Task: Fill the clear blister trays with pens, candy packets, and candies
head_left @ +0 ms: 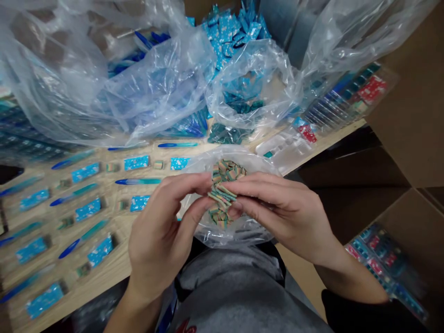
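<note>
Stack: a small, slanted bundle of thin striped pieces (222,195) is being held over the open bag (255,235), close to the person's front.
Left hand: the left end of the stack is being pinched by the left hand (156,236), thumb and fingers closed on it.
Right hand: the other end is being gripped by the right hand (298,217), fingertips closed on the edges.
Bag: loose pieces (231,170) are being contained below and around the stack; the rim is being spread wide beneath both hands.
Table: pens (138,181), blue packets (136,163) and small striped blocks (158,164) are being kept in rows, in what look like transparent trays, to the left.
Far side: larger bags (152,101) are being crowded near the table's back edge; a white tray (284,150) is being left at the right.
Slip: the stack could be fanned or dropped if the two ends are being squeezed unevenly, as the pieces are lying askew.
Count: pieces could be miscounted if thin ones are being stuck together; the number held cannot be told.
Snag: the soft rim could be caught by a wrist and the loose pieces spilled.
</note>
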